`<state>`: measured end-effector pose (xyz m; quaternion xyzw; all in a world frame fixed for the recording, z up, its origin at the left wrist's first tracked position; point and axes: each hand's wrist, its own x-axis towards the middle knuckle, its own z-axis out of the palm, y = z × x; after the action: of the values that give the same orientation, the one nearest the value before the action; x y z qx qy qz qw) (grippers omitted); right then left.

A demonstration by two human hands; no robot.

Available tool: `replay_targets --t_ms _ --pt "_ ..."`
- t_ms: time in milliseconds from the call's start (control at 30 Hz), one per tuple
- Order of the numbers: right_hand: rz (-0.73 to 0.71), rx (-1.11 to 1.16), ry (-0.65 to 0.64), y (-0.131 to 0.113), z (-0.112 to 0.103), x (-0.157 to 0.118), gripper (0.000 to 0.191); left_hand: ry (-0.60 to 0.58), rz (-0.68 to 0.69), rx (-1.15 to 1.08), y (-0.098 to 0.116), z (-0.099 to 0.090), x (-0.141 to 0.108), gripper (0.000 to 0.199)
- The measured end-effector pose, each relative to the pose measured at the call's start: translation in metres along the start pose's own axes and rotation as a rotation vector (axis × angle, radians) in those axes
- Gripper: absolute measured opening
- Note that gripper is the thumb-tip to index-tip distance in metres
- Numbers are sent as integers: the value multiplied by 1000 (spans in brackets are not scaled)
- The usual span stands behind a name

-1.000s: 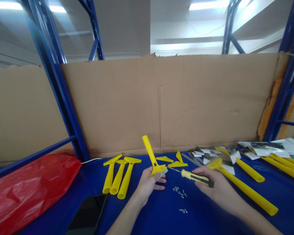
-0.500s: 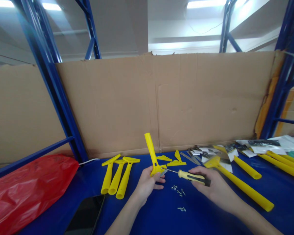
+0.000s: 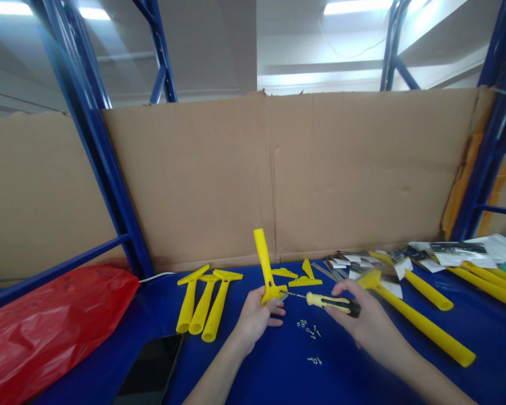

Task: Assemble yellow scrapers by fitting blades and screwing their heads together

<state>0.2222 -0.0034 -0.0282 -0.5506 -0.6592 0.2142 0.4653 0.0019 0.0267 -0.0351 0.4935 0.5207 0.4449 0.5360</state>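
My left hand (image 3: pixel 257 316) is closed round the head of a yellow plastic scraper (image 3: pixel 262 256), whose tubular handle points up and away. A bit of pale blade shows at the head by my fingers. My right hand (image 3: pixel 358 312) grips a screwdriver (image 3: pixel 329 302) with a cream and black handle, held nearly level. Its tip meets the scraper head near a small screw hole. Below, on the blue surface, lie small nuts (image 3: pixel 302 323) and screws (image 3: pixel 314 332), with another few fasteners (image 3: pixel 314 360) nearer me.
Three yellow scraper handles (image 3: pixel 216 304) lie at left, beside a black phone (image 3: pixel 152 368) and red plastic bag (image 3: pixel 67 332). Yellow clamp pieces (image 3: pixel 306 281) lie behind my hands. A long-handled scraper (image 3: pixel 421 320) and packaged items (image 3: pixel 396 270) are at right. Cardboard (image 3: pixel 194 185) stands behind.
My right hand has shifted its fingers on the screwdriver handle, with the forefinger now raised and bent. The scraper stays in my left hand, and the view has shifted slightly.
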Motion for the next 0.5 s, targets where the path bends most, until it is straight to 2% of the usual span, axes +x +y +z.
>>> replay_targets --t_ms 200,333,400,500 --pt "-52 22 92 -8 8 -5 24 57 -12 -18 1 3 -1 24" --pt "5 133 -2 -14 7 -8 42 105 -19 -39 -1 2 0 20" --pt "21 129 -51 -14 6 -7 32 110 -19 -40 -1 2 0 20" --pt "20 55 18 -11 5 -4 25 114 -15 -18 0 3 -1 20"
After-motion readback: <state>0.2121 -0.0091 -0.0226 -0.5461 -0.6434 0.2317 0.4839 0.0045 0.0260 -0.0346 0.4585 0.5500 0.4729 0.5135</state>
